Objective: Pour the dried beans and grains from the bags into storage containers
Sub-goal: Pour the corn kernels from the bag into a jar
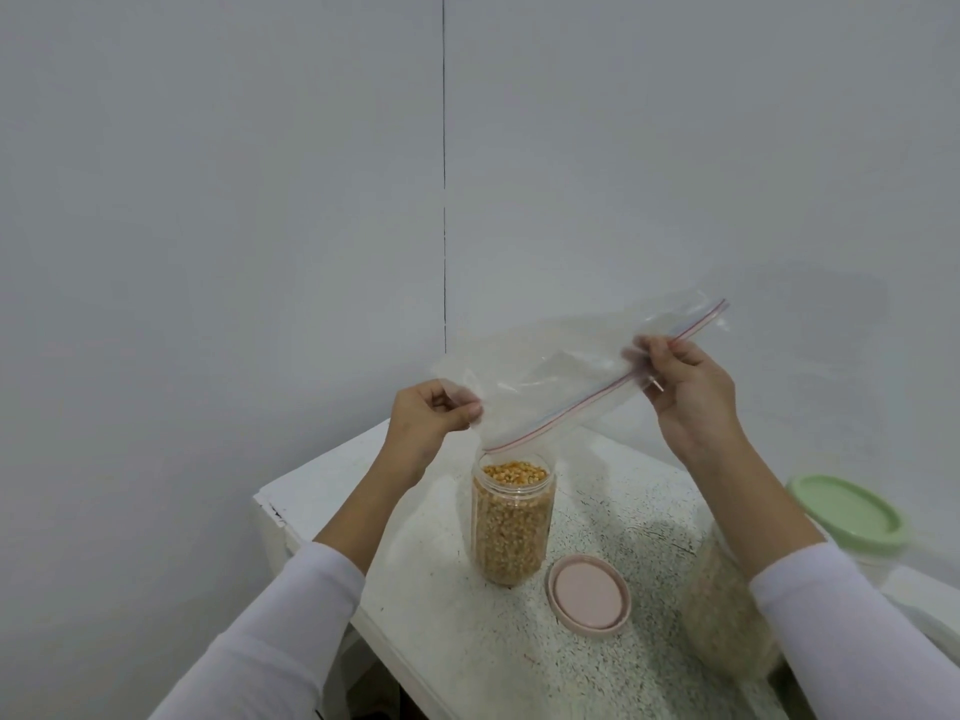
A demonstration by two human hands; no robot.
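Nearest us, right of the jar (pixel 511 522), a second clear container (pixel 727 615) of pale grain sits half hidden under our right forearm, and a pink lid (pixel 589 597) lies flat on the table (pixel 415 641) just right of the jar's base. A green lid (pixel 849 511) shows further right of the jar. The jar stands upright, open, filled with yellow kernels almost to its rim. Directly above its mouth we hold the bag (pixel 571 376), which looks empty; its zip edge runs as a long slant from just over the jar's rim up and to the right. Our left hand (pixel 428 418) is the nearer one to the jar, just above and left of the mouth, fingers curled and pinching the bag's lower corner. Our right hand (pixel 685 392) is higher, up and right of the jar, pinching the zip edge between thumb and fingertips. We judge this pour finished, so the bag can come away and the pink lid go on.
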